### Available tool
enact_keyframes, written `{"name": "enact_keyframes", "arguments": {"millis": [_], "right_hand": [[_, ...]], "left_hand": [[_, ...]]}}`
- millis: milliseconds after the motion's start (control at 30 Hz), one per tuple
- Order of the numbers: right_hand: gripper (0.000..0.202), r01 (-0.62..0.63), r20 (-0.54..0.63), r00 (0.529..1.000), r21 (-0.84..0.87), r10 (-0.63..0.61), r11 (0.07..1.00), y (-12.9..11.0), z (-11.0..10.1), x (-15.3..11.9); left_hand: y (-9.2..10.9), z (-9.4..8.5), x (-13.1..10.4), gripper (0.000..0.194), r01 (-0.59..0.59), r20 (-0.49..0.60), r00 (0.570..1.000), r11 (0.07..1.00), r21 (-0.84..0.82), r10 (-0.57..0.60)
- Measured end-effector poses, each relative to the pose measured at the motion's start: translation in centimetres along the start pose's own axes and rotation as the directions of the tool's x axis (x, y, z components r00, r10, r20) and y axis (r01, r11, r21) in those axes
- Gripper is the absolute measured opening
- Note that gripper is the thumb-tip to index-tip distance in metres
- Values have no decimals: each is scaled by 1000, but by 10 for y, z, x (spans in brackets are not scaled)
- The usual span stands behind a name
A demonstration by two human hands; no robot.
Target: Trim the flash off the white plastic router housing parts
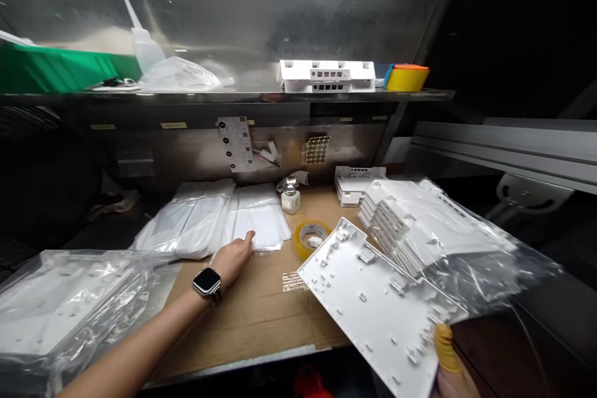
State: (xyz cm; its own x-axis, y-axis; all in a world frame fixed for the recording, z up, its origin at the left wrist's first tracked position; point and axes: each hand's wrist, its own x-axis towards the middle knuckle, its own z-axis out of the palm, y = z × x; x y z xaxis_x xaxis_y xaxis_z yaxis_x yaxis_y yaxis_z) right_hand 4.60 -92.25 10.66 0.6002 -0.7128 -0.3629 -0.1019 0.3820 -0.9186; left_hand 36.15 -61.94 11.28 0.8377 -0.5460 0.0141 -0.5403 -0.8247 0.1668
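Observation:
My left hand (234, 259), with a black smartwatch (207, 283) on the wrist, lies at the near edge of a stack of clear flat plastic bags (259, 217). Its fingers look closed on the edge of a bag, though the fingertips are mostly hidden. At the lower right, my right hand (453, 373) grips a white plastic housing panel (373, 305) by its near corner. A yellow finger cot (445, 348) covers the thumb. The panel is tilted, its inner side with small clips and posts facing me.
Bagged white housings (429, 230) are stacked at right, and another bagged panel (60, 305) lies at left. A tape roll (305, 239) and small pump bottle (290, 198) stand on the cardboard (261, 305). The shelf above holds housings (328, 76) and a green bin (65, 68).

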Motion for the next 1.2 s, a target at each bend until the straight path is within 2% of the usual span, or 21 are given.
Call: {"name": "enact_keyframes", "arguments": {"millis": [67, 133, 233, 300, 400, 467, 567, 667, 767, 933, 1067, 1200], "right_hand": [[89, -75, -12, 997, 108, 76, 991, 3, 0, 4], [93, -113, -16, 993, 212, 119, 971, 7, 0, 8], [86, -76, -27, 996, 246, 85, 966, 9, 0, 8], [82, -64, -20, 997, 243, 71, 968, 7, 0, 6], [79, -92, 6, 996, 238, 93, 967, 0, 5, 3], [81, -95, -2, 995, 235, 98, 967, -3, 13, 5], [79, -27, -37, 999, 205, 35, 978, 0, 32, 9], [72, 81, 7, 997, 104, -83, 991, 10, 59, 12], [71, 159, 92, 984, -27, -155, 987, 19, 90, 8], [65, 303, 204, 941, -152, -270, 941, 32, 134, -4], [63, 412, 235, 903, -232, -361, 881, 46, 150, -3], [62, 428, 207, 901, -279, -382, 860, 47, 153, -4]], "left_hand": [[1, 1, -2, 33, -7, 6, 1000, 1000, -21, 7], [0, 0, -1, 26, -7, -8, 1000, 997, -71, 6], [-9, -3, 9, 18, 24, -44, 998, 980, -199, -34], [-19, -7, 19, 21, 59, -54, 995, 950, -306, -79], [-36, -12, 36, 29, 109, 7, 993, 879, -464, -119], [-46, -14, 45, 23, 128, 72, 992, 829, -544, -106], [-53, -15, 54, 17, 123, 117, 991, 785, -608, -64], [-48, -11, 56, 19, 92, 103, 994, 786, -611, -37], [-34, -5, 52, 20, 27, 57, 998, 814, -580, 8], [-10, 3, 41, 25, -112, -42, 994, 864, -492, 105], [-4, -2, 36, 23, -188, -88, 982, 886, -423, 166], [-15, -25, 40, 15, -198, -129, 978, 922, -333, 163]]}}
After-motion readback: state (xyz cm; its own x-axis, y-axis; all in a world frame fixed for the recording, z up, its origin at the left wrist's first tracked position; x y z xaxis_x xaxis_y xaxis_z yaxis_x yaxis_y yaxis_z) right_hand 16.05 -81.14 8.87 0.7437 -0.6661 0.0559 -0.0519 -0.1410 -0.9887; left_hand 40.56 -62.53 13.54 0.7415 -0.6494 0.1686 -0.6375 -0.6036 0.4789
